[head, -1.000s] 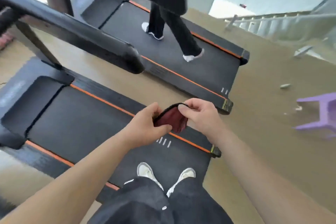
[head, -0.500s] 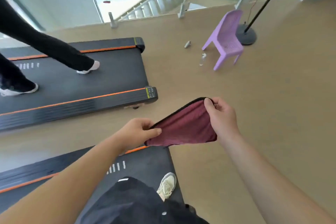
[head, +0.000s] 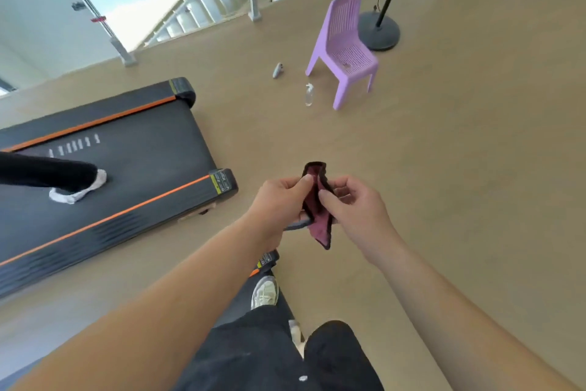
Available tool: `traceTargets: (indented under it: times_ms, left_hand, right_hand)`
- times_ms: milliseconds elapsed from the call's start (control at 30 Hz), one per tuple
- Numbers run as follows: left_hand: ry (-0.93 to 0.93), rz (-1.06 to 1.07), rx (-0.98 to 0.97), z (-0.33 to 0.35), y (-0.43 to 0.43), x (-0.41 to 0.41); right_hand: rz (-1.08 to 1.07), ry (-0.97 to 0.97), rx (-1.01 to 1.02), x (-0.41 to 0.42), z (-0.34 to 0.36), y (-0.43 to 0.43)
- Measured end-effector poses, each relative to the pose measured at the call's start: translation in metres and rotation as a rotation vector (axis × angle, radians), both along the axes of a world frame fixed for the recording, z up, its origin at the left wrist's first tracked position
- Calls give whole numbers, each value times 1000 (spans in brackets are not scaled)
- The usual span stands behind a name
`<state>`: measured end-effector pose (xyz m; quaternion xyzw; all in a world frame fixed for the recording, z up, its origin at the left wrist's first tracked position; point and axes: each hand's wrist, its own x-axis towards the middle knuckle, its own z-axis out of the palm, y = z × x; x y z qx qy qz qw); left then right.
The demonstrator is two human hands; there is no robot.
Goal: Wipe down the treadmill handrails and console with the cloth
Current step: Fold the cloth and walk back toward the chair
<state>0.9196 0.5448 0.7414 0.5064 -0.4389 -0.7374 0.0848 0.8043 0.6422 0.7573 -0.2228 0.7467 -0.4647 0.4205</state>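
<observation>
Left hand [head: 279, 200]: pinches the maroon cloth [head: 318, 216].
Right hand [head: 355, 210]: pinches the cloth's other side.
Cloth: bunched between both hands, above the floor [head: 444, 152].

Your left forearm [head: 190, 282] and legs [head: 266, 346] hide almost all of your treadmill [head: 268, 260]; only one rear corner shows. The cloth [head: 320, 227] is bunched between your left hand [head: 279, 203] and right hand [head: 355, 213], with your fingers covering part of it. The neighbouring treadmill [head: 133, 168] and the other person's leg [head: 47, 170] run off the left edge. The small grey object [head: 277, 70] on the floor [head: 444, 152] is too small to tell.
</observation>
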Motion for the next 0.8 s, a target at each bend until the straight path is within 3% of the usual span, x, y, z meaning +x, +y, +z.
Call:
traceTargets:
  times_ms: [233, 333, 467, 633, 800]
  left_hand:
    - [61, -15, -2, -27, -39, -94]
    - [29, -156, -165, -60, -50, -150]
    - [-133, -259, -453, -123, -70, -235]
    - [-169, -483, -626, -154, -93, -349]
    - [-170, -658, -794, -142, -133, -442]
  right_hand:
    - [102, 95, -41, -84, -34, -44]
    - [237, 128, -17, -148, -67, -51]
    - [442, -71, 33, -257, -130, -56]
    - [79, 12, -11, -385, -182, -76]
    - [215, 13, 31, -495, -196, -111]
